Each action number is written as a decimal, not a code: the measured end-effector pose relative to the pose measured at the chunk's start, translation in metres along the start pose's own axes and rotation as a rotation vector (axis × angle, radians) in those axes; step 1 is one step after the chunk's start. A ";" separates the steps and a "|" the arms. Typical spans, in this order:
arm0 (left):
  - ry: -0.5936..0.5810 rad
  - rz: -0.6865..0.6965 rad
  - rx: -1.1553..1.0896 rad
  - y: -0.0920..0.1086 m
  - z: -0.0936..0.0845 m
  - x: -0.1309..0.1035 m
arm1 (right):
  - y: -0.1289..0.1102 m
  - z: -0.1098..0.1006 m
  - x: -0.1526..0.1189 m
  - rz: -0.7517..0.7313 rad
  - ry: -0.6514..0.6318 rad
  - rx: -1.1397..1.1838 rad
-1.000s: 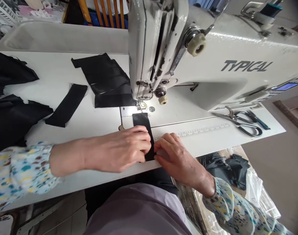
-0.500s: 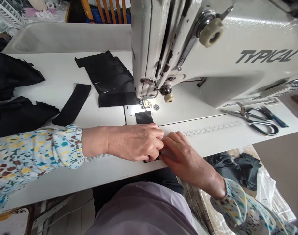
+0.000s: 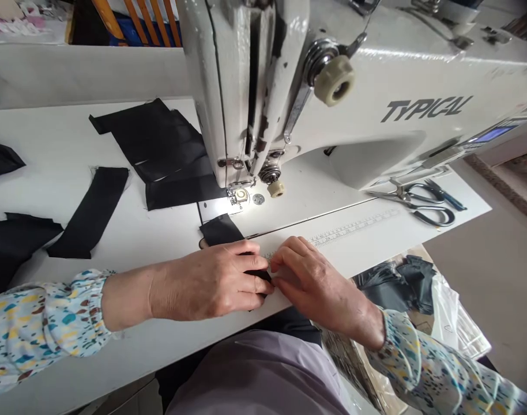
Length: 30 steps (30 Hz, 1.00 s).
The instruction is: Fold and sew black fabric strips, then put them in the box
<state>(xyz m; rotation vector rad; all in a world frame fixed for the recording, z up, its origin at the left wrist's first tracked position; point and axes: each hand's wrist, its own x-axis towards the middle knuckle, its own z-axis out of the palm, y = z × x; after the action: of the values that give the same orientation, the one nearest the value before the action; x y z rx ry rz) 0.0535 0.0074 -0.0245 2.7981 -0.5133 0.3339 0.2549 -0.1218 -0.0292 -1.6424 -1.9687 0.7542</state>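
A small strip of black fabric [image 3: 222,229] lies on the table just in front of the sewing machine's needle area, its near part under my hands. My left hand [image 3: 215,279] rests over this strip, fingers bent and pressing around it. At the strip's right edge, my right hand [image 3: 315,282] has curled fingers, with thumb and fingertips touching the cloth near the left fingertips. A clear ruler [image 3: 354,229] extends along the table from beside the right hand. Part of the strip is hidden beneath the left palm.
The sewing machine [image 3: 354,98] stands just beyond my hands. Scissors [image 3: 413,199] and blue-handled snips [image 3: 447,195] lie at the right. Black pieces [image 3: 164,144] and a band of black cloth [image 3: 90,210] lie left. Black pieces in a bundle [image 3: 393,282] sit below the table's right edge.
The view has shifted right. The strip has turned at an angle, its far end pointing left. My left fingers have loosened and spread a little over it; the right hand stays close by.
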 end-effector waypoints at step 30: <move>0.462 -0.711 0.397 0.001 0.017 0.001 | 0.017 -0.007 0.054 -0.365 0.115 -0.337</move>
<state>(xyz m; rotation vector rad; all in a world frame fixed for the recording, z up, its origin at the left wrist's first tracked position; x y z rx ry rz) 0.0573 0.0009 -0.0402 2.8748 0.7017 0.9479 0.2629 -0.0658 -0.0353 -1.3961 -2.3115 0.1949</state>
